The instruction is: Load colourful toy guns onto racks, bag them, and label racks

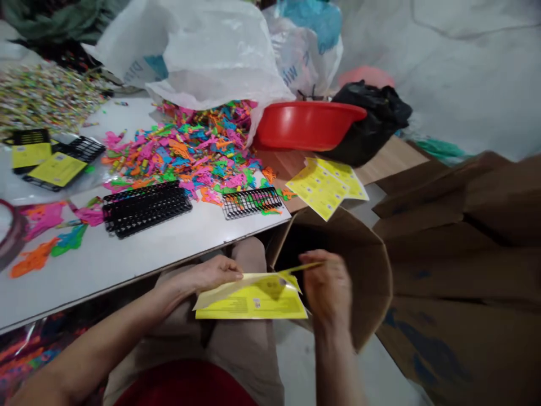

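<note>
Over my lap, a yellow printed sheet (257,304) has its upper part folded over, showing a pale underside. My left hand (217,273) grips its top left edge, thumb on the paper. My right hand (327,287), slightly blurred, is closed on a thin yellow strip (302,267) that runs from the sheet's upper right side. Whether the strip is still joined to the sheet I cannot tell. Just behind my right hand gapes an open cardboard box (380,270), its inside dark.
A white table (127,254) holds a heap of colourful plastic toys (190,146), black plastic grids (147,208) and a smaller black grid (252,203). Further right are a red basin (308,124), a black plastic bag (372,118) and more yellow sheets (323,186). Flattened cardboard (465,270) leans at right.
</note>
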`<action>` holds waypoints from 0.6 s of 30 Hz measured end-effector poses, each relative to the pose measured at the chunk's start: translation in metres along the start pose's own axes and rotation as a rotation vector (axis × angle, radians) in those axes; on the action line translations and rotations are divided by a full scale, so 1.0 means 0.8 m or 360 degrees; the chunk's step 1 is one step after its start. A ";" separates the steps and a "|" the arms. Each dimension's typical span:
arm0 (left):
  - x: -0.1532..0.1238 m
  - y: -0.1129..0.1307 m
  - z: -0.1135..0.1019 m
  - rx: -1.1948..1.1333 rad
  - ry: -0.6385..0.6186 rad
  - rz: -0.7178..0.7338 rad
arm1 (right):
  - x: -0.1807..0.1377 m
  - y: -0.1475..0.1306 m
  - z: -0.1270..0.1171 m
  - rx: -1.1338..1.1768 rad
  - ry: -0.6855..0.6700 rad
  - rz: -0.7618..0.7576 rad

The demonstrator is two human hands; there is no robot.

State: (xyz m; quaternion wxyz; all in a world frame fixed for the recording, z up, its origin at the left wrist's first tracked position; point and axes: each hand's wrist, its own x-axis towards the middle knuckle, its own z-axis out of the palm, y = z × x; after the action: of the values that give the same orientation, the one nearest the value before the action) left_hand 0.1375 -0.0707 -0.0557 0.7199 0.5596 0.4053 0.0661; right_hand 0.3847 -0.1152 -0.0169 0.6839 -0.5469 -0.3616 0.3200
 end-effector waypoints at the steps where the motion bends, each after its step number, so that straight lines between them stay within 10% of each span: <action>1: -0.008 0.006 -0.017 0.0001 0.0030 0.0021 | 0.022 -0.013 -0.006 0.0154 0.0177 -0.0040; 5: -0.065 0.024 -0.109 0.0142 0.0326 0.0124 | 0.086 -0.050 -0.032 0.0465 0.0341 -0.0231; 9: -0.119 0.014 -0.183 0.0564 0.0402 0.0035 | 0.082 -0.027 -0.010 0.0578 0.0114 0.0135; 13: -0.137 -0.019 -0.194 0.1324 0.0703 -0.0126 | 0.063 0.027 0.079 0.0313 -0.0314 0.0445; 18: -0.153 -0.059 -0.175 0.1529 0.1244 -0.0240 | 0.059 0.055 0.250 -0.0246 -0.1209 0.0193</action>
State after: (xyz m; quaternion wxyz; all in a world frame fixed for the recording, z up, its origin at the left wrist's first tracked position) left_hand -0.0526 -0.0501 -0.0401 0.1891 0.7251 0.6617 0.0253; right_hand 0.2390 0.0365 -0.0253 0.4381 -0.4597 -0.5791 0.5113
